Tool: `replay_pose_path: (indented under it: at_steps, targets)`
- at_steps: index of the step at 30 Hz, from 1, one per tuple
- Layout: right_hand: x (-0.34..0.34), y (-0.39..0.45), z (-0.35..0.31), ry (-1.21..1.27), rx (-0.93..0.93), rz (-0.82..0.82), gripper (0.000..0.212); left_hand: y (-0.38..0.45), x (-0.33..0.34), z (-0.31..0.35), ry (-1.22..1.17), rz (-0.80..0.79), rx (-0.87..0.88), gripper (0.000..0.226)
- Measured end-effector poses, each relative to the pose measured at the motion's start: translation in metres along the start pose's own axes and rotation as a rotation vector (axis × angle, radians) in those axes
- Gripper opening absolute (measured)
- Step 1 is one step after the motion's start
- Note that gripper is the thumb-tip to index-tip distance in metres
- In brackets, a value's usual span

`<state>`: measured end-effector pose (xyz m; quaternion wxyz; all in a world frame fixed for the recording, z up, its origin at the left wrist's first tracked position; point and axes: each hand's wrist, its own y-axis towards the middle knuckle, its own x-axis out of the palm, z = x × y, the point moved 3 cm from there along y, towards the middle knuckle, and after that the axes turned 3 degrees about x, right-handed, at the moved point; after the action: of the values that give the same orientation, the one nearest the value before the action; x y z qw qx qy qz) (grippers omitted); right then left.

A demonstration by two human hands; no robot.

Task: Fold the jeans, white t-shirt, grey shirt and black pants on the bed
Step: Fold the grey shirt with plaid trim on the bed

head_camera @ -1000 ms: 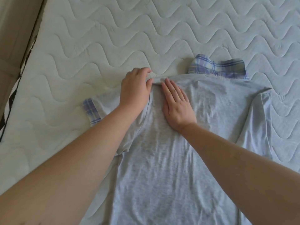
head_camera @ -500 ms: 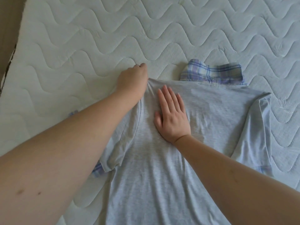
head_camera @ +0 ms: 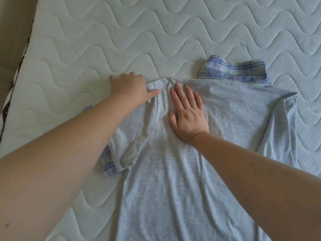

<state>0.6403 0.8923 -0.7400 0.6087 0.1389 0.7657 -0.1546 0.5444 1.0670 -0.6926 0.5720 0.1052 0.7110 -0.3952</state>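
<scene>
The grey shirt (head_camera: 173,188) lies flat, back up, on the quilted white mattress (head_camera: 104,40), its plaid collar (head_camera: 232,72) pointing away from me. My left hand (head_camera: 130,89) holds the shirt's left shoulder edge, fingers curled under and thumb on top of the cloth. The left sleeve (head_camera: 132,140) is folded in along the body, and its plaid cuff (head_camera: 107,164) peeks out below. My right hand (head_camera: 187,115) presses flat on the upper back, just right of the fold. The right sleeve (head_camera: 281,133) is folded inward too. No jeans, white t-shirt or black pants are in view.
The mattress edge (head_camera: 17,75) runs down the left side, with a brown surface (head_camera: 12,32) beyond it. Bare quilted mattress stretches above the collar and to the left of the shirt.
The left sleeve, spread out to the side before, has swung in and down along the shirt's body. My left hand stayed at the shoulder and my right hand stayed pressed flat.
</scene>
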Motion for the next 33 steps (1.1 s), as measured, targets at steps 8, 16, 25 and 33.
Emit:
replay_pose_path:
  at_steps: [8, 16, 25, 33]
  targets:
    - [-0.007, 0.004, -0.002, -0.001, 0.035, -0.064, 0.067, -0.056, 0.002, -0.087, -0.072, -0.216, -0.13, 0.058]
    - [-0.053, 0.014, 0.003, 0.337, 0.145, -0.308, 0.06, -0.116, -0.058, -0.042, -0.971, -0.21, 0.055, 0.027]
    - [-0.098, -0.077, 0.028, 1.599, 0.781, -0.21, 0.035, -0.139, -0.08, 0.111, -1.37, -0.34, 0.246, 0.022]
    - [-0.091, -0.121, 0.087, 1.652, 1.085, -0.202, 0.102, -0.105, -0.052, 0.133, -1.066, 0.02, 0.26, 0.019]
